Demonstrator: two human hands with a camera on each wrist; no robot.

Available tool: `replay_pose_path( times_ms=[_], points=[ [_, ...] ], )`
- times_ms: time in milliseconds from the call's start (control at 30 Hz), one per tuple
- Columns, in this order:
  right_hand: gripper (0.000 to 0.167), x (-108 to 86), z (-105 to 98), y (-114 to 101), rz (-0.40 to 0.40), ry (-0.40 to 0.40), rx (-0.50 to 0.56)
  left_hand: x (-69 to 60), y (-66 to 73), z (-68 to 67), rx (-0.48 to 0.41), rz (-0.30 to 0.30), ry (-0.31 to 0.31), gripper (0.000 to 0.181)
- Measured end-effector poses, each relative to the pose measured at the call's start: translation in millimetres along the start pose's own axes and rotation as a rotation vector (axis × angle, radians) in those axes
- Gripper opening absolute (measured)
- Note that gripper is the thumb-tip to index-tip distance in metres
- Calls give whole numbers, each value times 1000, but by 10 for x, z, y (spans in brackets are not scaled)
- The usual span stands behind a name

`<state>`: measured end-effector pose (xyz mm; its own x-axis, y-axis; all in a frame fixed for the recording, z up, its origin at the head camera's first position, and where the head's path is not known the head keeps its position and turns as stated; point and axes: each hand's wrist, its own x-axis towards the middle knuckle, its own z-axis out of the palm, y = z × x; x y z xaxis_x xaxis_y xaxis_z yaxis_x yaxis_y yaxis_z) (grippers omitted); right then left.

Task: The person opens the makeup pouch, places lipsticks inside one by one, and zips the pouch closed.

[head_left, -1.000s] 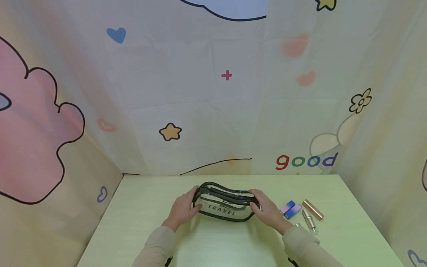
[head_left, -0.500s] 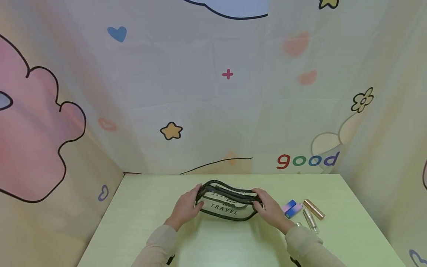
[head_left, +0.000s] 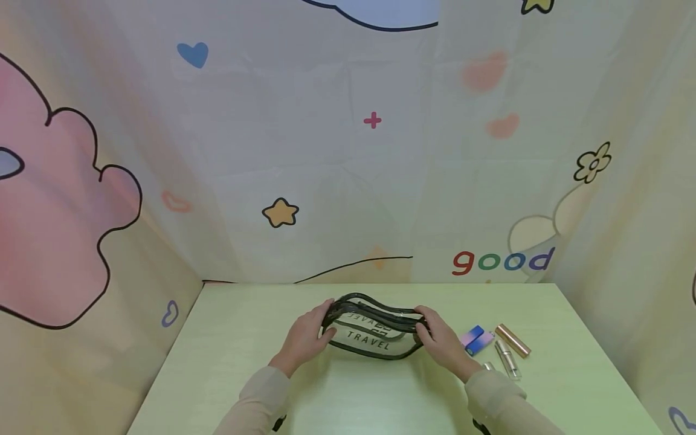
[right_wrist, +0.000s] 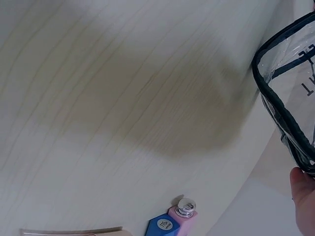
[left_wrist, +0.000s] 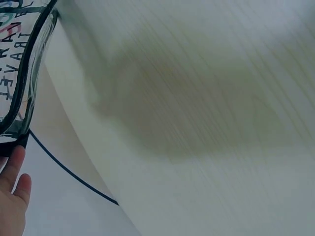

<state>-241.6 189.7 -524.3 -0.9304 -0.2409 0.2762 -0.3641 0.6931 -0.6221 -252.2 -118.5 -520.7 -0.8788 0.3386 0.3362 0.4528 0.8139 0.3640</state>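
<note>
A clear travel pouch (head_left: 365,342) with black trim and the printed word TRAVEL is held up over the table in the head view. My left hand (head_left: 302,339) grips its left end, thumb on the front panel. At the other end, my right hand (head_left: 443,344) grips it the same way. Reversed lettering shows through from its back panel. In the left wrist view, fingers of the left hand (left_wrist: 12,196) touch a corner of the pouch (left_wrist: 22,73). The right wrist view catches the thumb of the right hand (right_wrist: 305,201) against the pouch's black edge (right_wrist: 278,101).
Right of my right hand lie two pink-and-blue cosmetic tubes (head_left: 477,340), a gold tube (head_left: 513,341) and a clear-capped lipstick tube (head_left: 507,359). Another small item (head_left: 489,366) is partly hidden by my right wrist. A printed curtain (head_left: 337,151) hangs behind the pale table (head_left: 239,326).
Both hands and the pouch have shifted slightly right. The pouch has turned a little, and reversed lettering on its back panel shows more clearly. The cosmetics have stayed in place.
</note>
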Motion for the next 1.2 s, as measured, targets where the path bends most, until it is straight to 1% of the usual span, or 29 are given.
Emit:
replay_pose_path(
  times_ms=[233, 333, 467, 733, 867, 1067, 1200],
  points=[
    [36, 1, 1, 15, 0, 31, -5, 3, 50, -32, -20, -15, -27, 60],
    [36, 0, -13, 18, -6, 38, -21, 4, 63, -48, -17, 1, -14, 60],
    [39, -13, -56, 17, -3, 28, -40, 10, 70, -60, -2, 36, 8, 60],
    [41, -49, -105, 20, -19, 31, -88, 17, 105, -102, 57, 80, 15, 60],
    [43, -41, -107, -8, -51, 40, -80, 23, 116, -107, 51, 102, 19, 60],
    [42, -14, -115, -102, -130, 77, -66, 37, 142, -125, 45, 145, 18, 60],
    [41, -11, -111, -153, -170, 77, -76, 39, 164, -143, 54, 156, 17, 60]
  ],
)
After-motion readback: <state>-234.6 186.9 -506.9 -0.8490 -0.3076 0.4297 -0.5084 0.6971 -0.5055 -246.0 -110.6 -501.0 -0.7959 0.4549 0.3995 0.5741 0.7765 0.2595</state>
